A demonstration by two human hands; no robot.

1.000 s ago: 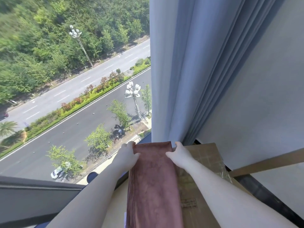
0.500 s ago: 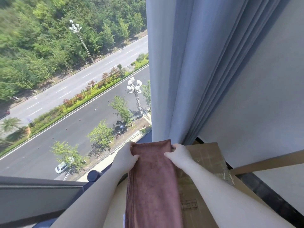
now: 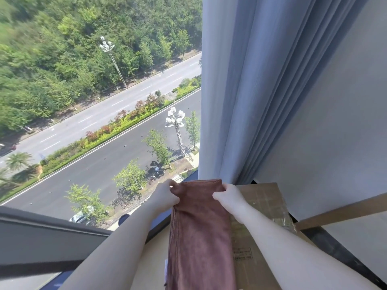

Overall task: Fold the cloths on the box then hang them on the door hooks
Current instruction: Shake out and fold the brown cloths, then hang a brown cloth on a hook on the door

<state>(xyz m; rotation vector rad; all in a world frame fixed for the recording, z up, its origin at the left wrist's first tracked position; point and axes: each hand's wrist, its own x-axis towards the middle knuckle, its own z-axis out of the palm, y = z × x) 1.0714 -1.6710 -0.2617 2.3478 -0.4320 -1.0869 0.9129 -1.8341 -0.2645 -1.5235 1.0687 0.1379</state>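
Cloth (image 3: 201, 233) — a long maroon strip, folded narrow — lies lengthwise along the left side of the cardboard box (image 3: 261, 201). Left hand (image 3: 165, 194) pinches its far left corner, and right hand (image 3: 227, 195) grips the far right corner. Grey curtain (image 3: 247, 91) hangs just behind the box, beside the window (image 3: 94, 101).

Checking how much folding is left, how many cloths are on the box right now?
1: the brown cloth lies lengthwise on the cardboard box, far corners gripped by both hands. Others may lie out of frame.
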